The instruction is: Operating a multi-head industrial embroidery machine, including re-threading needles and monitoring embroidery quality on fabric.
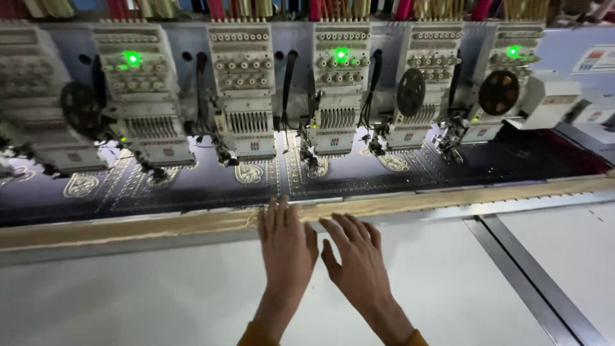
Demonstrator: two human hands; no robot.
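Hands flat and open, gripping nothing: your left hand [287,240] w/ fingertips on tan fabric edge strip [160,224], right hand [355,256] just beside it over white tabletop [160,288]. Gold motifs already stitched on dark cloth [211,186] under embroidery heads [243,96]; stitching apparently unfinished.

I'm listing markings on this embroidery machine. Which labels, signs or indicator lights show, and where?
Sign: far right on the pale panel, rectangular, white with red and blue.
Small stickers: low on the head fronts, red and blue on white.
Indicator lights: glowing green, atop three heads.
No packages or screens.
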